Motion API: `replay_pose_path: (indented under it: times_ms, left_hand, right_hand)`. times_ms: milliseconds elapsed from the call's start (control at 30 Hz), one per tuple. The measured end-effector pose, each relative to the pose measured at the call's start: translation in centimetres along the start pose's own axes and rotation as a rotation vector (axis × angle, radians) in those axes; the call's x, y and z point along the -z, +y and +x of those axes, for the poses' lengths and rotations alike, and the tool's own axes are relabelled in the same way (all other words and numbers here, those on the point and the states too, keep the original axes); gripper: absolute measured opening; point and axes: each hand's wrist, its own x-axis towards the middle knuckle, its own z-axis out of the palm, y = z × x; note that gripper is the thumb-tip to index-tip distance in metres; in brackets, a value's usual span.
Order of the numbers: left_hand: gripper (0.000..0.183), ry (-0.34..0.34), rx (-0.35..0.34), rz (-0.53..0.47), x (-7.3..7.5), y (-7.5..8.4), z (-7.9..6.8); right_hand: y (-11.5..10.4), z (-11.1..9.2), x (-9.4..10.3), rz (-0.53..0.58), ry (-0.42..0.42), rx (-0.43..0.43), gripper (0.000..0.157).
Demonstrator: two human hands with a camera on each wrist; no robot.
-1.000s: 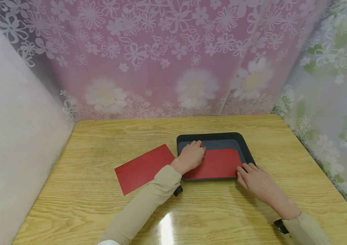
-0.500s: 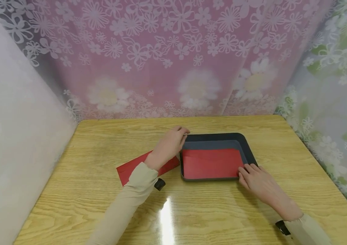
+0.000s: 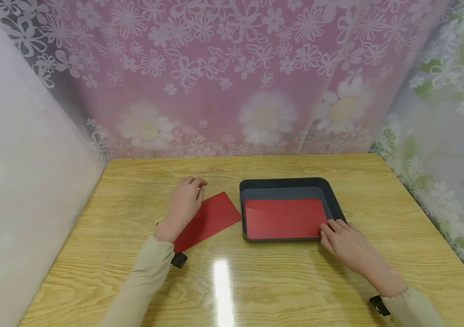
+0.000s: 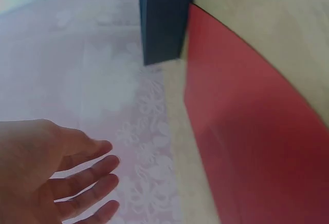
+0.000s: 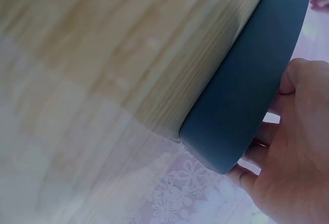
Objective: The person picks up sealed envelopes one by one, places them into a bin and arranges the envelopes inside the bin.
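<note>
A dark rectangular baking tray (image 3: pixel 282 182) stands on the wooden table, with a red envelope (image 3: pixel 285 220) lying flat along its near side. My right hand (image 3: pixel 350 245) grips the tray's near right corner, fingers over the rim; the right wrist view shows the tray's outer wall (image 5: pixel 236 85) beside the fingers. To the left of the tray, a second red envelope (image 3: pixel 215 218) lies slanted on the tabletop. Above its left part hovers my left hand (image 3: pixel 182 206), holding nothing, and it hides some of that envelope. In the left wrist view the fingers (image 4: pixel 87 178) are loosely bent, apart from the envelope (image 4: pixel 257 126).
The wooden table (image 3: pixel 133 181) reaches back to a pink flowered curtain (image 3: pixel 207 91). A pale sheet (image 3: pixel 23 159) hangs along the left side and a flowered one (image 3: pixel 448 136) along the right. Light glares off the table's front.
My left hand has moved left from over the tray to above the loose envelope, uncovering the envelope in the tray. The right hand has stayed at the tray's corner.
</note>
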Motion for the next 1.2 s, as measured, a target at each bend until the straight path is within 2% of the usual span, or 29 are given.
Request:
replay_pose_path:
  times_ms: [100, 267, 400, 567, 800, 933, 1067, 1200]
  left_hand:
    - [0.016, -0.059, 0.034, 0.016, 0.0, -0.9, -1.1]
    - [0.028, -0.219, 0.089, 0.051, 0.3, -2.2, -2.7]
    - [0.039, -0.306, 0.111, 0.078, 0.4, -3.0, -3.6]
    - [0.049, -0.364, 0.121, 0.080, 0.4, -3.4, -4.0]
    - [0.054, -0.390, 0.169, 0.017, 0.1, -4.0, -3.7]
    - [0.050, -0.424, 0.203, -0.019, 0.1, -4.4, -3.5]
    - [0.038, -0.465, 0.223, -0.081, 0.2, -4.7, -3.4]
    - [0.033, -0.480, 0.252, -0.137, 0.2, -5.1, -3.5]
  right_hand:
    - [0.0, 0.0, -0.1, 0.005, 0.010, 0.004, 0.010]
    - [0.0, -0.1, -0.2, 0.015, 0.012, 0.003, 0.011]
    - [0.0, -0.1, -0.1, 0.014, 0.001, 0.000, 0.008]
    - [0.0, -0.1, 0.0, 0.014, 0.004, 0.005, 0.006]
    - [-0.1, 0.0, 0.1, 0.013, -0.002, 0.004, 0.006]
    - [0.0, 0.0, 0.1, 0.006, -0.022, -0.003, 0.006]
    - [0.0, 0.0, 0.2, 0.003, -0.055, -0.018, 0.006]
    - [-0.1, 0.0, 0.3, 0.006, -0.081, -0.030, 0.006]
